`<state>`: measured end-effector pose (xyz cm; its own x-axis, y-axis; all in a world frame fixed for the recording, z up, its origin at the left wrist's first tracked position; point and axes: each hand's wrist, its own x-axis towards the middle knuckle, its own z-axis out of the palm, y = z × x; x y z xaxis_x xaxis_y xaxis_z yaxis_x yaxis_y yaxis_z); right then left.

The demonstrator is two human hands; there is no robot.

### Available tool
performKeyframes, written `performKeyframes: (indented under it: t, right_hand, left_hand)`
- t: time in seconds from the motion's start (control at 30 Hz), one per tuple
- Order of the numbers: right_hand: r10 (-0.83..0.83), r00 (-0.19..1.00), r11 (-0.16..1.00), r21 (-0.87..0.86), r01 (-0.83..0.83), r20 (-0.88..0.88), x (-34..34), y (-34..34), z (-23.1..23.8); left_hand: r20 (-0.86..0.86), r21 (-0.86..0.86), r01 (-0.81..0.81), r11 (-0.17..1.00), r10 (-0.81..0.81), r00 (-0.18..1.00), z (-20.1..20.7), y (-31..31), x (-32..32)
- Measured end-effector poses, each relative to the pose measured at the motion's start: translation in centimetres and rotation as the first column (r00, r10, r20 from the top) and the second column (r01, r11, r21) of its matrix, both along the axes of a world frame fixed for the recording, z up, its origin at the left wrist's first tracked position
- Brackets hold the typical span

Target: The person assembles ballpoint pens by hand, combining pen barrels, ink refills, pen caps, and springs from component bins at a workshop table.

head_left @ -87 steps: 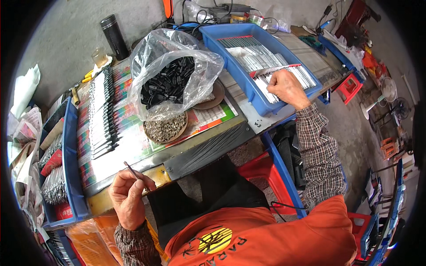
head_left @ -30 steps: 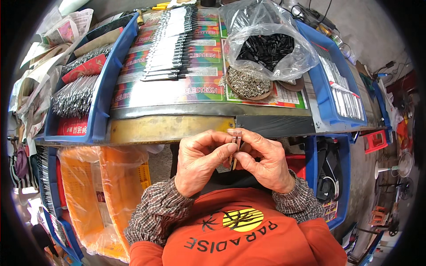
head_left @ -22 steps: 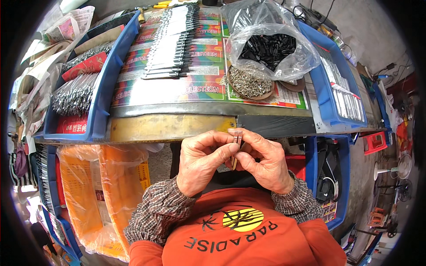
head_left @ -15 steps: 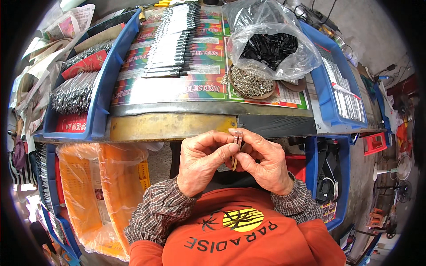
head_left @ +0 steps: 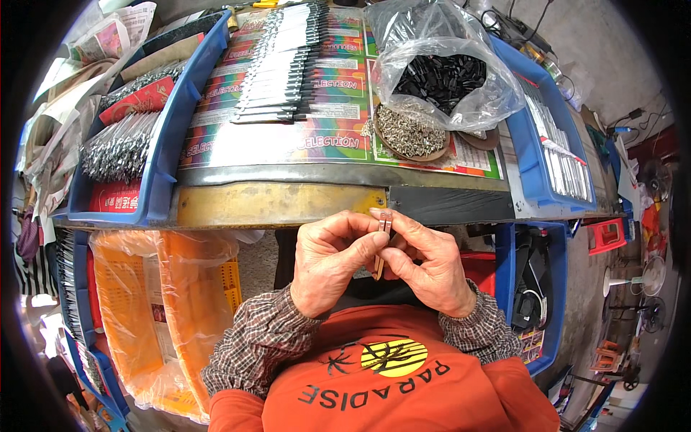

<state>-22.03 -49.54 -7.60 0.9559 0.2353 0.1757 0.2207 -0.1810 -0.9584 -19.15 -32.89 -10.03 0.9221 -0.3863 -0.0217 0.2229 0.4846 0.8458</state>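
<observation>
Just in front of the table edge, my left hand (head_left: 325,263) and my right hand (head_left: 434,265) meet, with fingertips closed on a slim metal piece (head_left: 386,222). Two narrow shiny strips of it stick up between my fingers. Its lower end shows tan below my thumbs, and my fingers cover the middle. Beyond the hands, a bowl of small silvery metal pins (head_left: 409,135) sits on the table. Behind it an open clear plastic bag (head_left: 497,108) holds many small black parts (head_left: 440,81). A long row of slim silver pieces with black ends (head_left: 277,72) lies to the left.
Blue bins stand on the table at left (head_left: 162,165) and right (head_left: 536,173), holding thin metal pieces. Below the table edge are an orange plastic-lined crate (head_left: 183,309) at left and a blue bin (head_left: 554,317) with black items at right. A red stool (head_left: 607,235) stands far right.
Both hands stay almost in place, still on the metal piece. The view has shifted very slightly.
</observation>
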Motion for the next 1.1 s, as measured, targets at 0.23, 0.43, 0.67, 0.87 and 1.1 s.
performKeyframes:
  t: [0.23, 0.43, 0.67, 0.87, 1.1]
  right_hand:
    - [0.096, 0.992, 0.992, -0.09, -0.089, 0.076, 1.7, -2.0, 1.8]
    - [0.205, 0.975, 0.963, 0.194, -0.185, -0.086, 1.5, -2.5, 1.5]
    - [0.015, 0.998, 0.951, 0.309, 0.004, -0.059, 1.8, -2.0, 0.3]
    - [-0.014, 0.997, 0.956, 0.291, 0.035, -0.075, 2.2, -2.1, 0.3]
    - [-0.075, 0.978, 0.964, -0.236, 0.121, 0.192, 6.5, -4.9, 3.0]
  left_hand:
    - [-0.007, -0.027, 0.214, 0.976, -0.215, 0.977, 0.5, 0.9, 0.4]
    - [-0.019, 0.052, 0.383, 0.922, -0.383, 0.924, 1.2, 1.7, 0.9]
    - [0.359, 0.416, -0.102, 0.904, -0.06, 0.931, 1.5, -0.4, 0.2]
    - [0.671, 0.507, -0.447, 0.737, -0.012, 0.741, 1.7, -0.9, 0.5]
    - [0.744, 0.491, -0.511, 0.706, -0.036, 0.667, 0.8, -0.4, 1.5]
